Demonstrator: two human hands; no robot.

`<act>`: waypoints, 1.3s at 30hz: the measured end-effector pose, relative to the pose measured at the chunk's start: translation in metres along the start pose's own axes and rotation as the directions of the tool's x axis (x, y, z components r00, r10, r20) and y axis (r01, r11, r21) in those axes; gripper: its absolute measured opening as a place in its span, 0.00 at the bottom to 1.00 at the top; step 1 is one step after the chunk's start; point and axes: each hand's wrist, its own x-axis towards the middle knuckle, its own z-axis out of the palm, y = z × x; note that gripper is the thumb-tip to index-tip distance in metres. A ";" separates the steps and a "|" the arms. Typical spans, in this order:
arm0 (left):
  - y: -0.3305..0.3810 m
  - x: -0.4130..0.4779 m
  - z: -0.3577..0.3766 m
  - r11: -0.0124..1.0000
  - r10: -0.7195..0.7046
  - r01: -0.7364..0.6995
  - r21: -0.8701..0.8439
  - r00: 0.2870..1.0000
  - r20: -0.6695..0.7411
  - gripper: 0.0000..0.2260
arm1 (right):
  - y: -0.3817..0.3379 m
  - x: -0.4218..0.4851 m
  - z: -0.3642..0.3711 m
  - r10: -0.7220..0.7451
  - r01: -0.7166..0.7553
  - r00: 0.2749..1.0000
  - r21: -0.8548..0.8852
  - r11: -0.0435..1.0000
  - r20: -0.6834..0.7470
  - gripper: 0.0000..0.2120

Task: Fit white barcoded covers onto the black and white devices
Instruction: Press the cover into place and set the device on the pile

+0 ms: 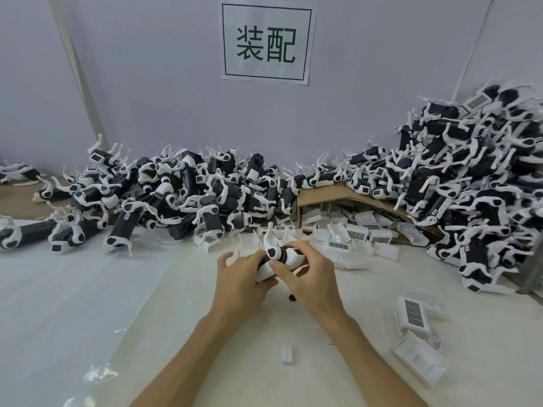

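Note:
A black and white device (277, 254) sits between both my hands just above the table's middle. My left hand (242, 279) grips its lower left end from below. My right hand (308, 274) curls over its right side, thumb pressing near the middle. One white leg of the device sticks up behind my fingers. Loose white barcoded covers (355, 235) lie in a heap just beyond my hands, spilling from a cardboard box (323, 193). Two more covers (414, 314) lie near my right forearm.
Large piles of black and white devices run along the back wall, one at the left (176, 189) and a taller one at the right (470, 177). A small white block (288, 354) and a tiny black part (291, 297) lie on the table (88, 289).

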 end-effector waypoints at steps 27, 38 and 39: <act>0.015 -0.004 -0.008 0.991 0.105 -0.121 -0.056 0.967 -0.233 0.22 | 0.006 0.005 -0.005 0.241 -0.238 0.965 0.037 0.970 -0.100 0.14; 0.019 -0.002 -0.023 0.715 -0.291 0.134 -0.686 0.950 -0.118 0.06 | -0.001 0.004 -0.010 -0.036 0.038 0.997 -0.033 0.999 0.062 0.19; 0.017 -0.001 -0.024 0.693 -0.339 0.166 -0.702 0.934 -0.114 0.09 | 0.000 0.003 -0.010 -0.088 0.096 0.993 -0.096 0.991 0.083 0.21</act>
